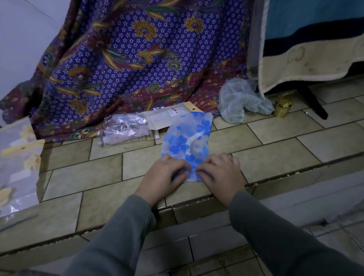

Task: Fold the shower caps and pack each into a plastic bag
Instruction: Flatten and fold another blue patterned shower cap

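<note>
A white shower cap with blue flowers (187,137) lies flat on the tiled step, folded into a long shape. My left hand (162,177) and my right hand (219,171) sit side by side on its near end, fingers curled and pinching the edge. Behind it lie clear plastic bags (124,127), one holding something pale, and a bag with a tan card header (170,114). A crumpled greenish shower cap (237,101) sits further right. A packed cap with yellow flowers in a clear bag (12,167) lies at the far left.
A purple floral cloth (137,53) hangs behind the step. A blue and cream blanket (322,35) drapes at the right, with a small gold object (282,106) below it. The step's front edge (291,171) drops to a lower tiled floor.
</note>
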A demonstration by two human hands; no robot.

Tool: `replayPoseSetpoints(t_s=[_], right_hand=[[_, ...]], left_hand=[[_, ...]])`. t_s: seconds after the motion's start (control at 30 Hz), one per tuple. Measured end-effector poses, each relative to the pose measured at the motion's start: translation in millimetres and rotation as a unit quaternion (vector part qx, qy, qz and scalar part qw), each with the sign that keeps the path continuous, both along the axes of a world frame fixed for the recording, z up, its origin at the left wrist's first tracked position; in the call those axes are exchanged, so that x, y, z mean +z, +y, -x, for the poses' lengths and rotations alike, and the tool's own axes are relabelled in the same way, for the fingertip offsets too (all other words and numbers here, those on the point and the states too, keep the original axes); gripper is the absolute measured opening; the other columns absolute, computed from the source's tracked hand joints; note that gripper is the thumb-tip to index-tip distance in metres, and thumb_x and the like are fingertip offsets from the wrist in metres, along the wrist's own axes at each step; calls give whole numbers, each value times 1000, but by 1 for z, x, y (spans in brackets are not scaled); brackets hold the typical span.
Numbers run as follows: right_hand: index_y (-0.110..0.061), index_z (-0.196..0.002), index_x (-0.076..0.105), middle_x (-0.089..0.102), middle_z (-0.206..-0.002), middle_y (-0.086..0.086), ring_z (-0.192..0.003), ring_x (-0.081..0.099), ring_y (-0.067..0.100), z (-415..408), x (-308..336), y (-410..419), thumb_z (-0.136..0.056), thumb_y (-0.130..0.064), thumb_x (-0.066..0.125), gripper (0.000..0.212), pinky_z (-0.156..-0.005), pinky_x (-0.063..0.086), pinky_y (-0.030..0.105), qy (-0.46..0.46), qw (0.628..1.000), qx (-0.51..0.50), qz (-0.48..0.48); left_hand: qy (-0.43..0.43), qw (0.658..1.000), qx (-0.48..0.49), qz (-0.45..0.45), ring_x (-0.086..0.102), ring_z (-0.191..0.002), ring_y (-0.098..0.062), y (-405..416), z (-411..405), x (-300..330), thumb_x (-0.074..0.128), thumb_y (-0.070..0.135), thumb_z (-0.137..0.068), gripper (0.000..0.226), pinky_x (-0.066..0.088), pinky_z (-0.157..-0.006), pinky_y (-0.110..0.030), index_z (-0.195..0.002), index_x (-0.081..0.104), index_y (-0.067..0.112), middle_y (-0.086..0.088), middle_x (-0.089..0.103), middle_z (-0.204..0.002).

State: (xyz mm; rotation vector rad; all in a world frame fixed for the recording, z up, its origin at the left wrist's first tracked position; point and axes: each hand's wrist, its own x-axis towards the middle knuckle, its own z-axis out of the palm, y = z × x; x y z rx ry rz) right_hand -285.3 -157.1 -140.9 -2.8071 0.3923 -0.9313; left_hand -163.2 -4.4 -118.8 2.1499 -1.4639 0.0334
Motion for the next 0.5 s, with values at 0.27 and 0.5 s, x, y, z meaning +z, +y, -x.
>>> replayPoseSetpoints(t_s=[0.27, 0.5], right_hand=[[-35, -77, 75, 63, -79, -14, -80, 46, 16, 2, 5, -2, -77, -46, 61, 17, -69, 21, 33, 28, 998, 7, 56], [-36, -83, 76, 60, -75, -15, -77, 51, 17, 6, 9, -3, -74, -59, 54, 32, -70, 22, 33, 68, 997, 11, 23]], left_hand=[[28, 999, -13, 9, 51, -93, -5, 7, -13, -11, 60, 61, -78, 34, 44, -86, -34, -95, 75, 34, 19, 60, -91], [67, 997, 10, 32, 45, -96, 2, 10, -9, -17, 65, 60, -72, 39, 37, -92, -19, -102, 72, 35, 18, 60, -98]])
